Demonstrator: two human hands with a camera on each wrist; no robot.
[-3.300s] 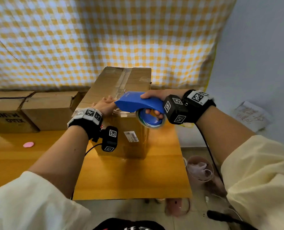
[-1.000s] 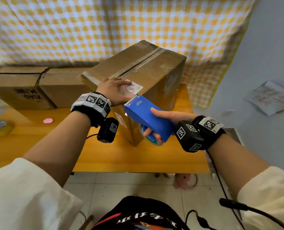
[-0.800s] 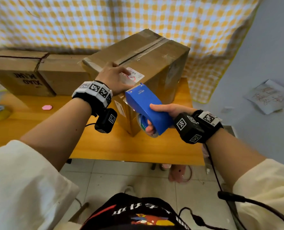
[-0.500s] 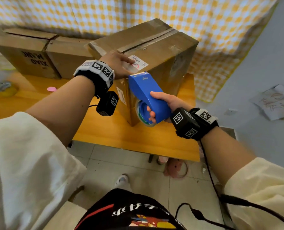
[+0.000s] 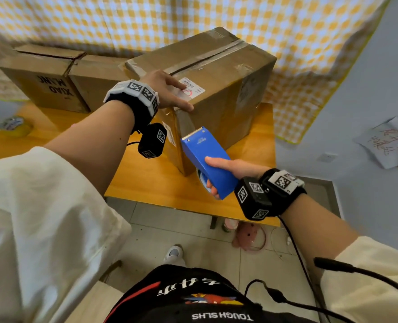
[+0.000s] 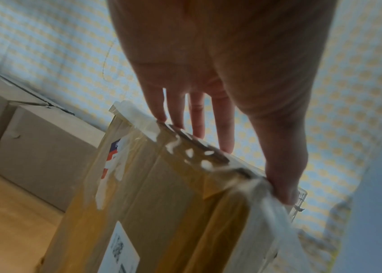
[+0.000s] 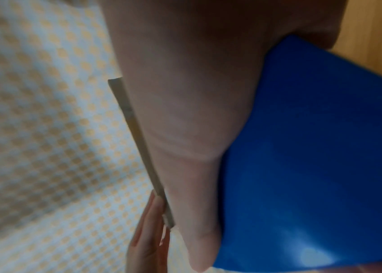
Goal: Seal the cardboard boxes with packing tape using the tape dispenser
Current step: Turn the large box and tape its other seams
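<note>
A big cardboard box [image 5: 219, 85] is sitting on the orange desk [image 5: 146, 183], turned so that one corner is pointing at the person. The left hand [image 5: 167, 89] is lying flat on top of the box near that corner, on a white label [image 5: 192, 89]. Its fingers [image 6: 196, 114] are staying straight and are pressing down — they are not curling round anything. The thumb is reaching to the very edge of the box top.

The right hand [image 5: 230, 171] is holding the blue tape dispenser [image 5: 207, 159]. Its fingers [image 5: 213, 188] are curling under the blue body and the thumb is lying on top, so the grip is tight. The dispenser is tilting up toward the box corner, with its toothed metal edge at the front. A strip of clear tape [image 5: 185, 122] is running from that edge up to the corner of the box, just under the left thumb. The roll of tape is peeking out under the dispenser, but most of it is hiding behind the hand.

In the left wrist view, shiny tape is wrinkling along the top edge of the box [image 6: 161, 203].

Two more cardboard boxes [image 5: 60, 75] are standing side by side at the back of the desk — one is showing black letters. A yellow and white checked cloth [image 5: 123, 19] is hanging behind them.
</note>
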